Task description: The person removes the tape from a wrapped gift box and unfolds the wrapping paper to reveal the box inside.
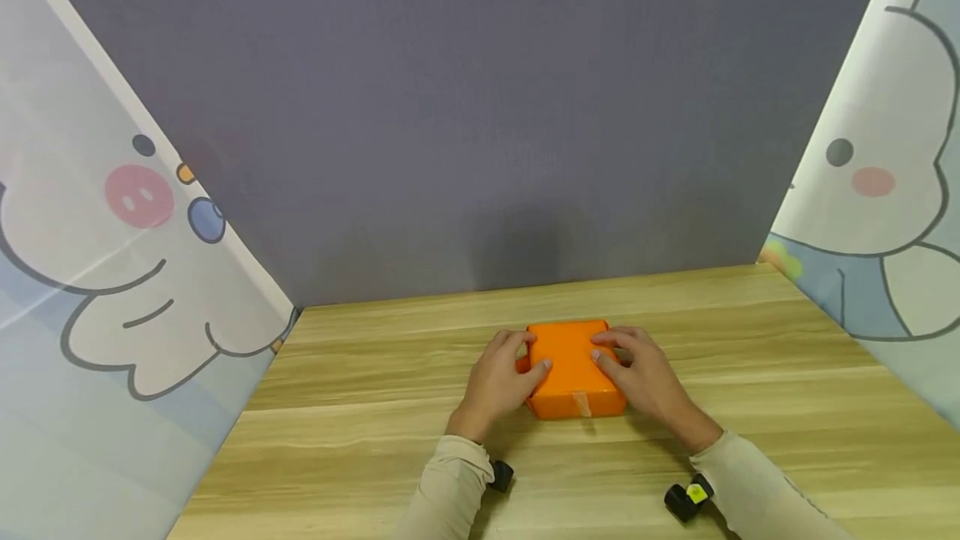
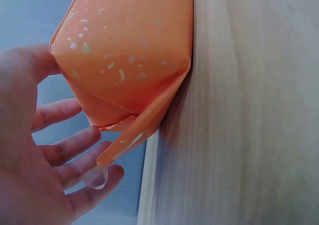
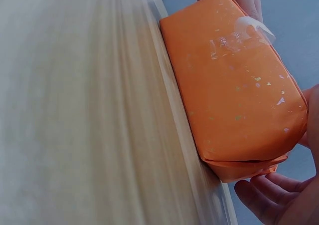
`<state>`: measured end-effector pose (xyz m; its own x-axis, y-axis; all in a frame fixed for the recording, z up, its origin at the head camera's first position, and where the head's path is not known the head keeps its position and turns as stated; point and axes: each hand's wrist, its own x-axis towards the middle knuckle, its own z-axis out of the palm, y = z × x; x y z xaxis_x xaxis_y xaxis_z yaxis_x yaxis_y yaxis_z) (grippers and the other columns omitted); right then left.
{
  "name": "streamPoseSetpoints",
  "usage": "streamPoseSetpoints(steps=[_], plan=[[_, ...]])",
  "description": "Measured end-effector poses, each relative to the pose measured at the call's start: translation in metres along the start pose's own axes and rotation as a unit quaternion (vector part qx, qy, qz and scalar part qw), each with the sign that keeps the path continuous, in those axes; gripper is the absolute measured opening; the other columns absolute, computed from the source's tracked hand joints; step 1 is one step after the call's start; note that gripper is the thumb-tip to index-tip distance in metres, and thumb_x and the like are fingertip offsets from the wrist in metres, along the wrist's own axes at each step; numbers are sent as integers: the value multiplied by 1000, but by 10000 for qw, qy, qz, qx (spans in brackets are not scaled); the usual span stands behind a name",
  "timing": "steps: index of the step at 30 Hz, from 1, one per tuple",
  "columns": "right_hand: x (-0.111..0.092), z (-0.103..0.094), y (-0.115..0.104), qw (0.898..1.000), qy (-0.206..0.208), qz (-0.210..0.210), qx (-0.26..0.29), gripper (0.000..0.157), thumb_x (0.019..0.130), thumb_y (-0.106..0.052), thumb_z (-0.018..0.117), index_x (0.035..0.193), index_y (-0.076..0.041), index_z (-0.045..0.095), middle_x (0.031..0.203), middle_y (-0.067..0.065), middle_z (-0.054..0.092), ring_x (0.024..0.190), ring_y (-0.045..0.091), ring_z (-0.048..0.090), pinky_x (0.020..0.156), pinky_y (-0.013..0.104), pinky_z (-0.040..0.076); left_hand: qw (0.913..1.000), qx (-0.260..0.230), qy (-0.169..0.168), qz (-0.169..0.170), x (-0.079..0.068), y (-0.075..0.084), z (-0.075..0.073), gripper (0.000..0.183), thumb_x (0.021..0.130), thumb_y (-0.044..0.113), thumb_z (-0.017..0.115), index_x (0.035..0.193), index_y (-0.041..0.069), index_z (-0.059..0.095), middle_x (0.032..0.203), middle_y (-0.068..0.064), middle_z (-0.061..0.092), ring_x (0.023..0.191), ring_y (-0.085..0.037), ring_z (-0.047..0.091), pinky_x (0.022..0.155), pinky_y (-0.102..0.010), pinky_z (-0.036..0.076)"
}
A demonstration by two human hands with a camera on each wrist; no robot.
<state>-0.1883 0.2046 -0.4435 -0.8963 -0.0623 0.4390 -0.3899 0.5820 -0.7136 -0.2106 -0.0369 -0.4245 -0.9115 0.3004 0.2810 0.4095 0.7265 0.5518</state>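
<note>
An orange paper-wrapped box lies flat on the wooden table, between the two hands. My left hand holds its left side, thumb on the top edge. In the left wrist view, a folded paper flap sticks out from that end against the fingers, and clear tape hangs at its tip. My right hand holds the right side, with thumb and index finger on top. The other fingers lie by the folded end in the right wrist view. A tape strip crosses the box's front face.
The light wood-grain table ends at a grey upright panel behind the box. Cartoon-printed sheets flank it on both sides. Small black devices sit at both wrists.
</note>
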Motion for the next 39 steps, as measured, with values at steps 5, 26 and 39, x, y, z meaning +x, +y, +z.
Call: streamPoseSetpoints(steps=[5, 26, 39], plan=[[-2, 0, 0, 10000, -25, 14, -11, 26, 97, -21, 69, 117, -5, 72, 124, 18, 58, 109, 34, 60, 83, 47, 56, 9999, -10, -35, 152, -1, -2, 2, 44, 93, 46, 66, 132, 24, 65, 133, 3, 55, 116, -20, 58, 94, -42, 49], [0, 0, 1, 9999, -19, -67, 121, 17, 95, -18, 71, 109, -9, 73, 124, 16, 59, 111, 33, 59, 84, 46, 56, 9985, -341, -423, 105, -1, -7, 1, 51, 90, 53, 67, 132, 24, 62, 145, 5, 45, 128, -20, 51, 103, -43, 44], [3, -2, -2, 9999, -6, 0, 139, 13, 95, -19, 71, 104, -9, 71, 118, 14, 59, 106, 30, 60, 84, 47, 56, 9978, -516, -424, 55, -1, -4, -2, 51, 91, 53, 67, 133, 23, 62, 145, 5, 45, 128, -19, 51, 104, -42, 43]])
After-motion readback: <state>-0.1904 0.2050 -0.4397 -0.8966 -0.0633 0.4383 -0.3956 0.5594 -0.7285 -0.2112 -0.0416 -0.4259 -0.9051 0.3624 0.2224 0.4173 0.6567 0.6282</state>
